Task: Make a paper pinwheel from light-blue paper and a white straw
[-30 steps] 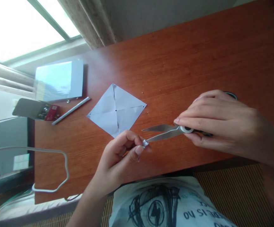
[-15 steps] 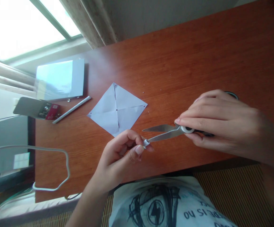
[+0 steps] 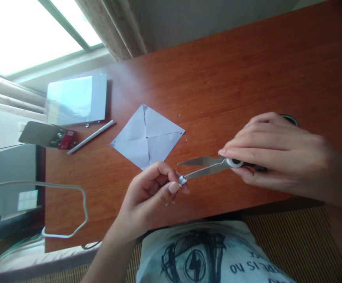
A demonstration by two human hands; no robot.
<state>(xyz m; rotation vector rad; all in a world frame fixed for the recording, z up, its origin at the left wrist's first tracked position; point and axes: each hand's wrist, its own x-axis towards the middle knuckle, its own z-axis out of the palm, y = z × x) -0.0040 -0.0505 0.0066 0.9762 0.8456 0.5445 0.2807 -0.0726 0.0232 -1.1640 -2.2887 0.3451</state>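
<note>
My right hand grips a pair of scissors by the handles, with the blades parted and pointing left. The tip of the lower, serrated blade touches a small silvery piece that my left hand pinches between thumb and fingers. Both hands hover over the front part of a reddish wooden desk. Just beyond my left hand lies a white square of paper, creased along its diagonals, with a dark dot at its centre and corners.
At the back left lie a shiny silver sheet, a thin silver stick and an open metal tin with small items. A white cable loops off the desk's left edge. Tiny bits dot the desk.
Almost nothing differs: both hands keep their hold, and the view has shifted very slightly.
</note>
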